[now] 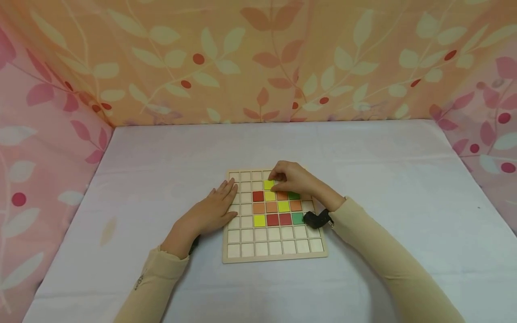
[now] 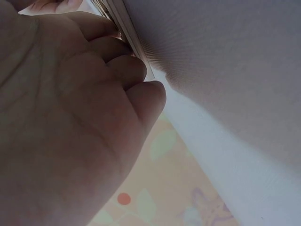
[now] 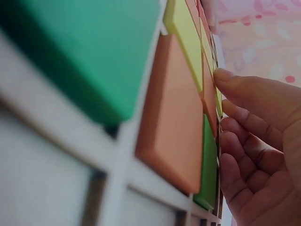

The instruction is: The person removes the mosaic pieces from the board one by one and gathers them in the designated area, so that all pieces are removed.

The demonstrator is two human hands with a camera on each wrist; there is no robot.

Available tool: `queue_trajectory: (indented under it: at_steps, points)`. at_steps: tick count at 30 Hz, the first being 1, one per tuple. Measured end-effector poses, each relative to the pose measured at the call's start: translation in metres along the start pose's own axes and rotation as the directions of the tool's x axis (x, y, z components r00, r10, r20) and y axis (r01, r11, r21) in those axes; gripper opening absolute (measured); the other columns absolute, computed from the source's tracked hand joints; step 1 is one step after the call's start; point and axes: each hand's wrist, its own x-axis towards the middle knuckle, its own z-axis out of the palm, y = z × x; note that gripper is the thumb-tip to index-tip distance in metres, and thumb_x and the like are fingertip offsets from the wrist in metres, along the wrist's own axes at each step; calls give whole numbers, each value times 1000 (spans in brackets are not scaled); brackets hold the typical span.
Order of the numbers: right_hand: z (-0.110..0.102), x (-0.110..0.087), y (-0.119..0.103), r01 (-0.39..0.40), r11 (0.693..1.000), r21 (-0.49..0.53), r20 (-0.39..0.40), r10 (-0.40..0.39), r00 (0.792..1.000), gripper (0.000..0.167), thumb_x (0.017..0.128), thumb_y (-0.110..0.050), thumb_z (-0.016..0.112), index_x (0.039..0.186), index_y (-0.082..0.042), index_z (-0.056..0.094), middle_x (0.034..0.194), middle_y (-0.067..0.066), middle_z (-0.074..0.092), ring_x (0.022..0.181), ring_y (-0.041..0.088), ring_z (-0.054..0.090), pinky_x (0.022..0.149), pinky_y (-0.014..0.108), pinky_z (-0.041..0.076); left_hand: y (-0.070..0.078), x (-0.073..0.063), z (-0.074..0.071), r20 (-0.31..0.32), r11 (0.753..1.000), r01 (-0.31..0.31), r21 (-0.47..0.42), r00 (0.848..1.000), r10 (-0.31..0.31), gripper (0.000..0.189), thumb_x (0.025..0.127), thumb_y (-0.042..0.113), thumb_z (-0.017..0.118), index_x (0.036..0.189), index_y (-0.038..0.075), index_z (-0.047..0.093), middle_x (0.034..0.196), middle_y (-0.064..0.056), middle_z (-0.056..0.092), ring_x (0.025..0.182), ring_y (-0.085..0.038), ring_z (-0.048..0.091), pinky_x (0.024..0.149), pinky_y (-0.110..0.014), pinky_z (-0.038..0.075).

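Observation:
A square wooden grid board (image 1: 274, 258) lies on the table with coloured square tiles in its middle cells. My right hand (image 1: 296, 179) is at the board's far side, its thumb and index finger pinching a yellow tile (image 1: 268, 184) in the second row from the back. In the right wrist view the thumb (image 3: 244, 87) touches a yellow tile's edge, and the other fingers are curled. Nearer that camera stand a green tile (image 3: 89, 52) and an orange tile (image 3: 174, 113). My left hand (image 1: 212, 208) rests on the board's left edge, fingers extended; its palm (image 2: 61, 108) fills much of the left wrist view.
More tiles sit in the grid, among them a red tile (image 1: 257, 196) and a yellow tile (image 1: 260, 220). A white cloth (image 1: 161, 152) covers the table. Floral fabric (image 1: 226, 58) hangs behind and at both sides. A black wrist strap (image 1: 317, 220) overlaps the board's right edge.

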Motion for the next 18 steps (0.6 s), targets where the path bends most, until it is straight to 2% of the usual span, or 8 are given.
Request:
queue_trajectory:
  at_steps: [18]
  points:
    - [0, 1, -5, 15, 997, -71, -27, -17, 999, 18, 78, -10, 75, 93, -2, 68, 85, 3, 62, 76, 15, 54, 69, 28, 48, 0, -1, 0, -1, 1000, -8, -3, 1000, 8, 70, 97, 27, 51, 148, -6, 16, 156, -20, 4, 143, -33, 4, 112, -51, 12]
